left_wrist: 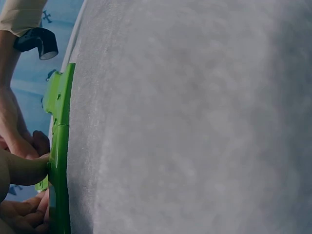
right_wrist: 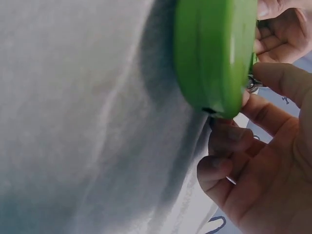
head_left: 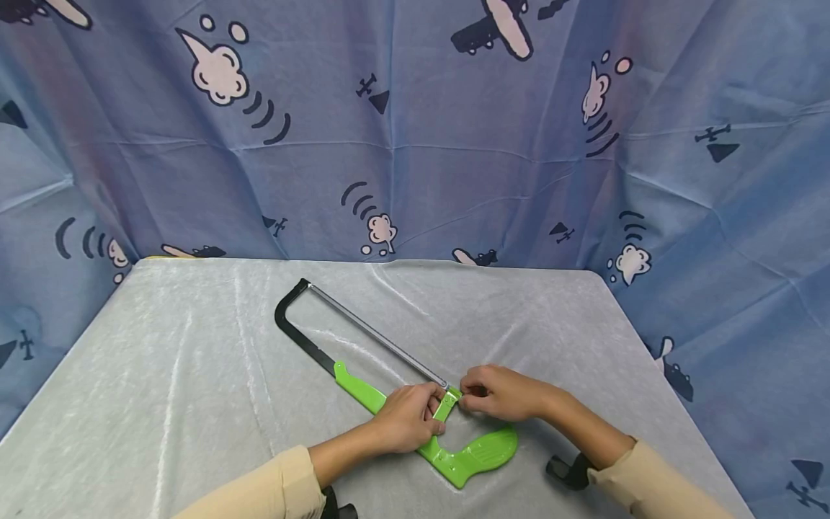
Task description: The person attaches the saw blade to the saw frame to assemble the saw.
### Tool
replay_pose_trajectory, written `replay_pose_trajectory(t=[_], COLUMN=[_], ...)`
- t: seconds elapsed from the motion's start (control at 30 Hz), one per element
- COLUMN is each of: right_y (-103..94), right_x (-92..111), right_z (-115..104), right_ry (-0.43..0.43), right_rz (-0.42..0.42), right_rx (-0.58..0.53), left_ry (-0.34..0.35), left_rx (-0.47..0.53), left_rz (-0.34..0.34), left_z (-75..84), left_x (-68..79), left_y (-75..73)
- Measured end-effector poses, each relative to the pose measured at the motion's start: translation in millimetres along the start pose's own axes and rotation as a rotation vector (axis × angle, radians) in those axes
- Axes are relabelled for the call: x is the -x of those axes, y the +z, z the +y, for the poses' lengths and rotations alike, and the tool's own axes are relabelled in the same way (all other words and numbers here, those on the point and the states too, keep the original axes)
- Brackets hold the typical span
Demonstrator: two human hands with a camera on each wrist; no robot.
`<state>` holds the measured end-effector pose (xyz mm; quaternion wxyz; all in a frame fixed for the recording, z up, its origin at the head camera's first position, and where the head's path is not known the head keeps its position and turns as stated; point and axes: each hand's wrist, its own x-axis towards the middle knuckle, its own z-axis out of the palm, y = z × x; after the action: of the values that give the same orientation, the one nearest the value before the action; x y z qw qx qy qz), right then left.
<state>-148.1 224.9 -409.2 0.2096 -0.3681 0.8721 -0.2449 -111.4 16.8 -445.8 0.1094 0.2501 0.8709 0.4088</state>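
Note:
A hacksaw (head_left: 363, 395) with a black and green frame lies on the cloth-covered table, its grey blade (head_left: 382, 339) turned away from me and its green handle (head_left: 488, 450) near the front. My left hand (head_left: 408, 418) grips the green frame bar close to the blade's near end, thumb on the bar. At that same end, my right hand (head_left: 502, 393) pinches a small silver metal nut (right_wrist: 250, 84) between thumb and forefinger; its other fingers curl loosely. In the left wrist view, the green frame (left_wrist: 59, 161) stands edge-on beside the left thumb.
Pale grey velvety cloth (head_left: 194, 404) covers the table, with ridges and creases. Behind it hangs a blue patterned curtain (head_left: 415, 144). Black wrist-worn devices (head_left: 570, 472) sit below the sleeves, near the cloth.

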Motion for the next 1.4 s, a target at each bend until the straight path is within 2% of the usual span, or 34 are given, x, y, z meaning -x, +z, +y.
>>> replay_pose_trajectory(t=[0.23, 0.5, 0.8, 1.4], right_y=[-1.4, -3.2, -6.5, -9.4], right_x=[-0.6, -1.6, -1.6, -1.7], right_z=[5.6, 12.8, 14.2, 14.5], right_ry=[-0.037, -0.034, -0.068, -0.049], right_rz=[-0.069, -0.141, -0.178, -0.225], right_rx=[-0.157, -0.299, -0.368, -0.411], left_ry=[0.002, 0.014, 0.005, 0.013], left_rx=[0.001, 0.006, 0.008, 0.008], left_rz=[0.003, 0.01, 0.009, 0.007], left_z=[1.8, 2.8, 4.2, 3.5], left_x=[0.9, 1.0, 1.9, 2.0], left_y=[-0.9, -1.7, -2.6, -2.9])
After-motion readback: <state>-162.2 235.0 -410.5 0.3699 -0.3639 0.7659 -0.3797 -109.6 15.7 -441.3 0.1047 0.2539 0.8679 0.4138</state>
